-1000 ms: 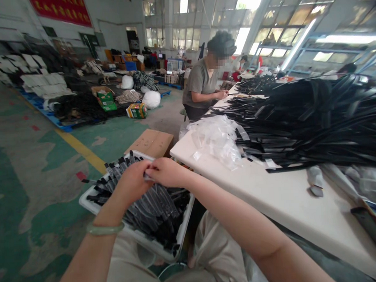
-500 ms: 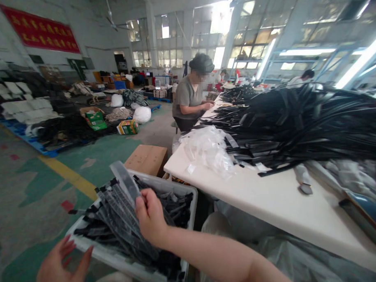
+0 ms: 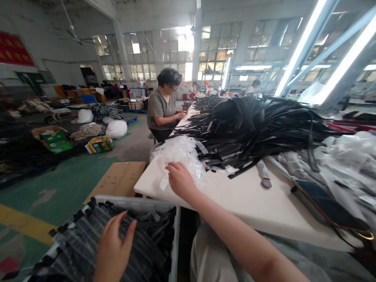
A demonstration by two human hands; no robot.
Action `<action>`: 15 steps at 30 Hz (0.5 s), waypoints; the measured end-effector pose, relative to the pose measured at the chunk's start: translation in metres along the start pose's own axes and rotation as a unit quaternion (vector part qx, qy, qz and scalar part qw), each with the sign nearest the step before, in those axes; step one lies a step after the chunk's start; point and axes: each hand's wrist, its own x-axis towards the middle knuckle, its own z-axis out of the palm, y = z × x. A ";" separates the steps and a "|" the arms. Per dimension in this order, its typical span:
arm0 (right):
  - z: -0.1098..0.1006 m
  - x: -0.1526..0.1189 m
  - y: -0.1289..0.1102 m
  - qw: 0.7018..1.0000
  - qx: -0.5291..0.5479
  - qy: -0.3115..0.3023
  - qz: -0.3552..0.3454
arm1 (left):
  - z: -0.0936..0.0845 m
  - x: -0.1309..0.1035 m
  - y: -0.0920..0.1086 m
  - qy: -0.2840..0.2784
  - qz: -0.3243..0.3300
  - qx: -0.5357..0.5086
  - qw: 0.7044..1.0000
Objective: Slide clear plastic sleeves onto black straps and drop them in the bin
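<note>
My left hand [image 3: 113,246] hangs above the bin of black straps, its fingers and thumb spread and nothing between them. Below it, flat black straps in clear plastic sleeves [image 3: 71,248] fill the grey plastic bin [image 3: 176,244]. My right hand [image 3: 181,180] reaches over the corner of the white table [image 3: 233,197], at the near side of a heap of clear plastic sleeves [image 3: 179,151]. Its fingers are loosely bent and partly apart, with no strap in them. Whether the fingertips touch the sleeves is hard to see.
Behind the sleeves lies a large heap of black straps [image 3: 252,126]. A dark case [image 3: 326,206] and crumpled white plastic [image 3: 349,164] lie at the table's right. A cardboard box [image 3: 118,178] stands beyond the bin. A co-worker [image 3: 163,107] sits along the table's far left side.
My right hand has let go of the sleeved strap at the bin and moved up and right to the clear sleeves. My left hand has come over the bin. The view has turned right.
</note>
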 end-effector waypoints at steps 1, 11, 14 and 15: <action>-0.008 0.020 0.013 1.000 -0.022 -0.002 -0.004 | 0.012 0.021 0.025 -0.003 0.038 0.018 0.999; 0.004 0.068 0.081 0.979 -0.142 -0.136 -0.052 | 0.070 0.052 0.108 -0.069 0.102 0.036 0.992; 0.009 0.056 0.100 0.980 -0.141 -0.140 -0.028 | 0.042 -0.002 0.098 -0.131 0.132 -0.032 0.982; 0.010 0.052 0.106 0.980 -0.139 -0.139 -0.021 | 0.031 -0.018 0.093 -0.171 0.106 -0.083 0.976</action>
